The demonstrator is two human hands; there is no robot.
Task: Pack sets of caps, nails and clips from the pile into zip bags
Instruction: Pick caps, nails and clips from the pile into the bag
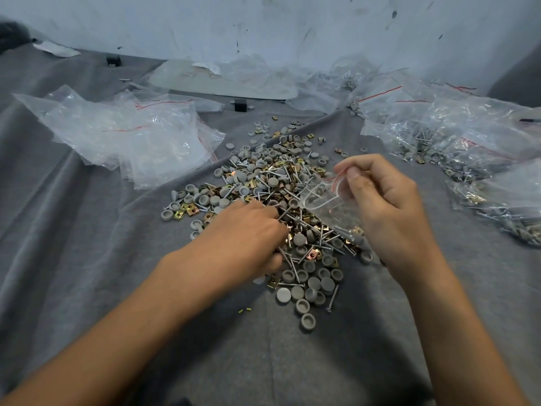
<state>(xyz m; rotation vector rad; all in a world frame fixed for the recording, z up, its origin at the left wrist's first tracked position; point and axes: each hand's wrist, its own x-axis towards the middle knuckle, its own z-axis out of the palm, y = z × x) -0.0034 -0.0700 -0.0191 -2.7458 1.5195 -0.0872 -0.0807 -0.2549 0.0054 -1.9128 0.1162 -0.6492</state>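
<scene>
- Two bare arms reach in from the bottom edge, over a grey cloth.
- Nearest piece of the pile is a grey cap, cup side up. Just past it lies a nail — head toward the camera, tip pointing away.
- That pile sits in the middle of the cloth. It has grey caps, gold clips and silver nails lying flat, pointing all sorts of ways.
- Left hand lies palm down on the pile with its fingers curled into the pieces. Its fingertips are hidden, so I cannot tell if it holds anything.
- Right hand pinches a clear bag at its red zip strip, thumb on top, over the right side of the pile.
- Bag is tilted — the zip end is up by the thumb and the other end is down low by the heel of the hand. A few pieces show in the low end.
- Empty bags are heaped on the left of the cloth. Filled bags lie on the right.
</scene>
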